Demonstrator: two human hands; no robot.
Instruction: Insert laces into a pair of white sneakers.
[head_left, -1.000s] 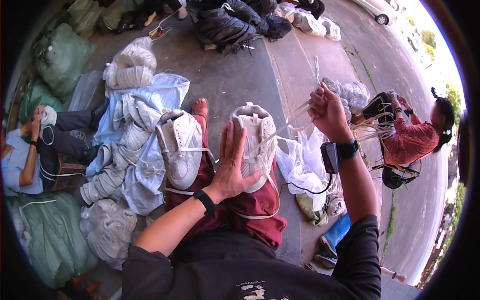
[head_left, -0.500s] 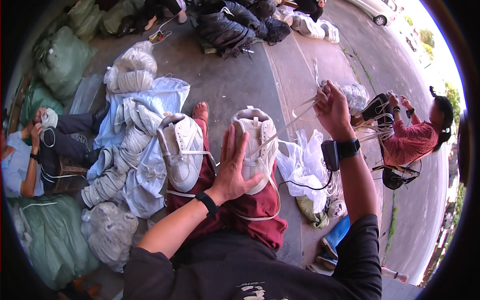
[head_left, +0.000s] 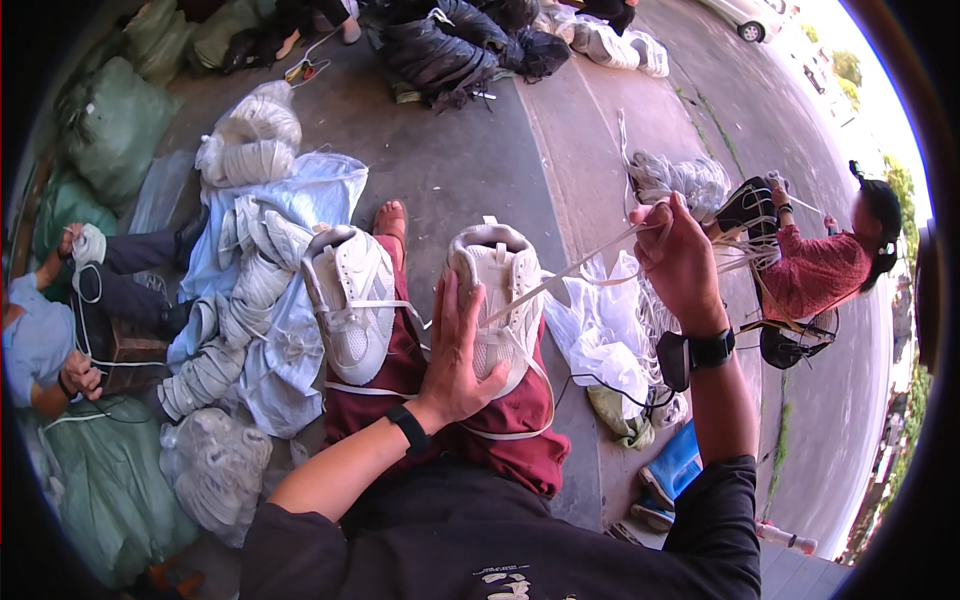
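White lace (head_left: 580, 268) is being drawn taut: right hand (head_left: 680, 258) pinches it high, left hand (head_left: 455, 350), fingers spread, pins the sneaker (head_left: 497, 290) on the lap (lacing step); next, probably another eyelet.

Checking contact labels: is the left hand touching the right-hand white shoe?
Touching. The head view shows the left hand lying flat against the side of the white shoe, palm on it, no gap visible, while the right hand pulls its lace.

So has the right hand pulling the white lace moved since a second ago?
Barely: the right hand stays raised right of the white sneaker, lace taut.
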